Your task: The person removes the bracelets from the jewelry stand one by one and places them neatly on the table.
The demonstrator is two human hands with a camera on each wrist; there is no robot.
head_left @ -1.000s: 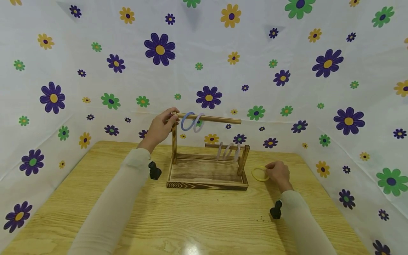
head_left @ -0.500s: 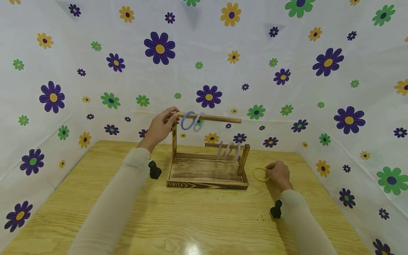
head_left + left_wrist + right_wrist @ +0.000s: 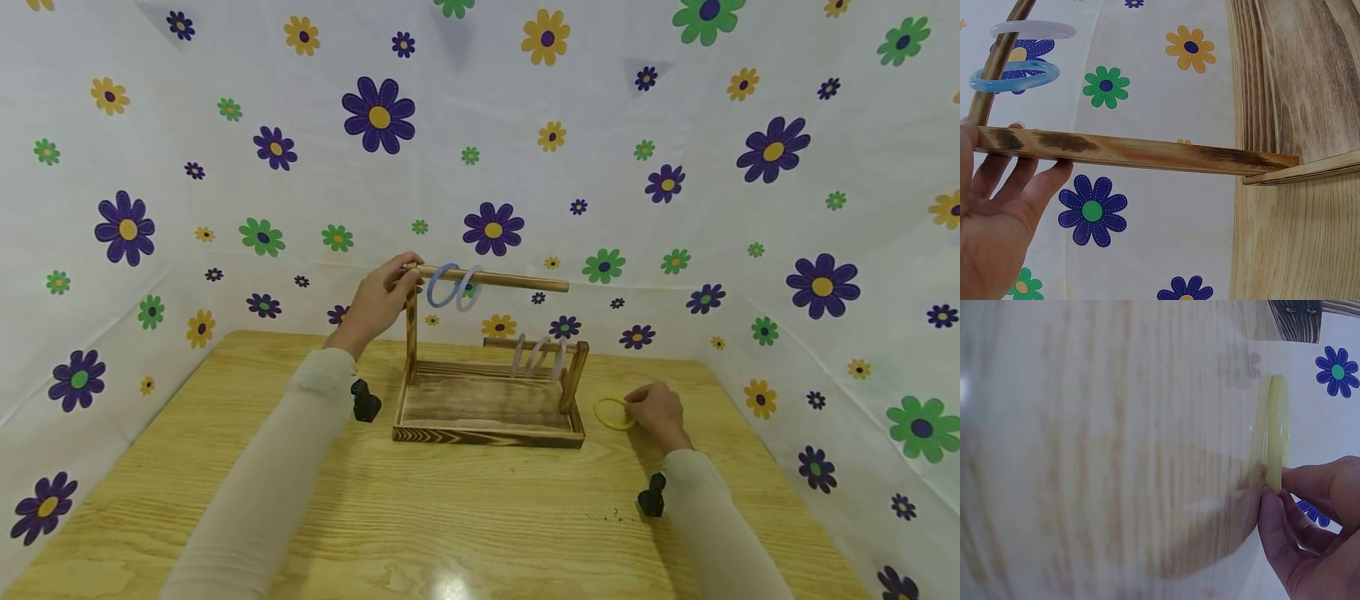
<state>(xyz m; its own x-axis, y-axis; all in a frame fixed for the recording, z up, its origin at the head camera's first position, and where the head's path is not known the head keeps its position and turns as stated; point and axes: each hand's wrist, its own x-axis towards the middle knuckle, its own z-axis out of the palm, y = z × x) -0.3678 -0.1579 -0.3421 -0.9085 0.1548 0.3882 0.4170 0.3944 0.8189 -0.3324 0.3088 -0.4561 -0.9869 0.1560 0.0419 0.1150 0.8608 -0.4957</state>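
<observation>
A wooden bangle stand has a tray base and two posts with horizontal bars. My left hand grips the top of its tall left post, fingers around the post-and-bar corner. On the upper bar hang a blue bangle and a pale lilac bangle, side by side near that hand. Three pale bangles hang on the lower bar at right. To the right of the stand, my right hand pinches a yellow bangle between thumb and fingers, low at the tabletop.
The light wood table meets a flower-printed white cloth at the back and sides. A black wrist device sits by each cuff. Small dark specks lie on the table at the right.
</observation>
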